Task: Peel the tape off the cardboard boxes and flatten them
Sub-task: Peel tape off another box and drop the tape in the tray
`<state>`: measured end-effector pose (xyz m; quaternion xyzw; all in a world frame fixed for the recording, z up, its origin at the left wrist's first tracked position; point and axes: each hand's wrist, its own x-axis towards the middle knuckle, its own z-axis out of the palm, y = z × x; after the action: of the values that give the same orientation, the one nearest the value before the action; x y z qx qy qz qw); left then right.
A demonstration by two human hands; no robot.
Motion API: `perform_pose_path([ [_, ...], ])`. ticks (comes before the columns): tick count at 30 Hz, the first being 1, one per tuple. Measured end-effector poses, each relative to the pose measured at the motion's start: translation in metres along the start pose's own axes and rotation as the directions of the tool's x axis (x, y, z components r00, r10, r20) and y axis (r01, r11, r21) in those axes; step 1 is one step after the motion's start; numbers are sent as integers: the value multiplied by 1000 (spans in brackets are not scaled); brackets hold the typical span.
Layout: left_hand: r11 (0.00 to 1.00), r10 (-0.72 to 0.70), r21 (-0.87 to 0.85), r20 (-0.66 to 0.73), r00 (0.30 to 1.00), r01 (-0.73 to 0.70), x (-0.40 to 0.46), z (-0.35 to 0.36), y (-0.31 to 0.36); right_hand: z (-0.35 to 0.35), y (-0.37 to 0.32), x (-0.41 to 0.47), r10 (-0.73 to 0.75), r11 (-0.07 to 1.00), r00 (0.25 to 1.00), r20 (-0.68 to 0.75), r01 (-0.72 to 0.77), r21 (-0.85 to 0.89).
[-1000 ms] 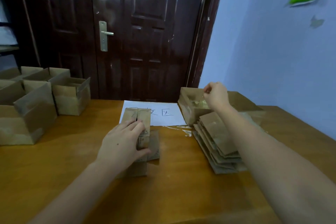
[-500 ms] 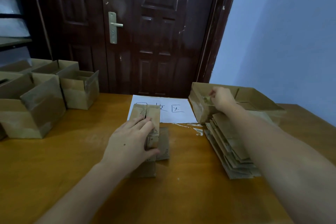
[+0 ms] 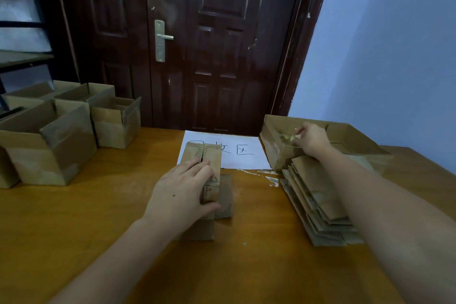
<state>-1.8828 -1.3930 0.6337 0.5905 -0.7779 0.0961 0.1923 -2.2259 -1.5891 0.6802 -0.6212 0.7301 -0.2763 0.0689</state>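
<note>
Left hand (image 3: pixel 181 192) grips small box (image 3: pixel 206 180) at table (image 3: pixel 98 229) centre.
Right hand (image 3: pixel 312 138) pinches tape wad (image 3: pixel 287 137) over open box (image 3: pixel 274 145), right of small box, behind flattened stack (image 3: pixel 318 202).

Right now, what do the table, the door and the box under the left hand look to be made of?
Table: seemingly varnished wood, visible grain. Door: glossy dark wood or lacquered metal, lights reflecting. Small box: matte brown cardboard with a seam slit.

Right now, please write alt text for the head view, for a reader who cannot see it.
A person's left hand grips a small cardboard box on a wooden table, while the right hand holds crumpled tape over an open tray box. Flattened boxes lie right, open boxes left.
</note>
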Motion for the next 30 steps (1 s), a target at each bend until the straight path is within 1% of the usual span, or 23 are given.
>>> perform_pose_path([
  [2, 1000, -1, -7, -1, 1000, 1, 1, 0, 0, -1, 2, 1, 3, 1000, 1000, 26, -2, -13],
  [5, 1000, 1, -7, -1, 1000, -1, 1, -2, 2, -2, 6, 2, -54, 993, 996, 69, 61, -104],
  [9, 1000, -10, -26, 17, 1000, 10, 0, -4, 2, -5, 4, -1, -88, 987, 989, 119, 103, -126],
  [16, 999, -11, -36, 50, 999, 12, 1, -5, 2, -12, -7, -7, -166, 964, 983, 81, 179, -195],
  [18, 999, -14, -42, 58, 998, 17, 1, -5, 2, -13, -6, -3, -167, 965, 984, 69, 177, -195],
  [21, 999, -10, -46, 59, 998, 13, 2, -5, 2, -15, -7, -2, -169, 958, 980, 101, 188, -216],
  [26, 999, -4, -53, 70, 998, 8, 2, -3, 1, -16, -7, -5, -179, 967, 982, 57, 186, -173],
  [30, 999, -1, -53, 72, 997, 5, 3, -2, 0, -13, -4, -8, -174, 968, 984, 44, 179, -176],
])
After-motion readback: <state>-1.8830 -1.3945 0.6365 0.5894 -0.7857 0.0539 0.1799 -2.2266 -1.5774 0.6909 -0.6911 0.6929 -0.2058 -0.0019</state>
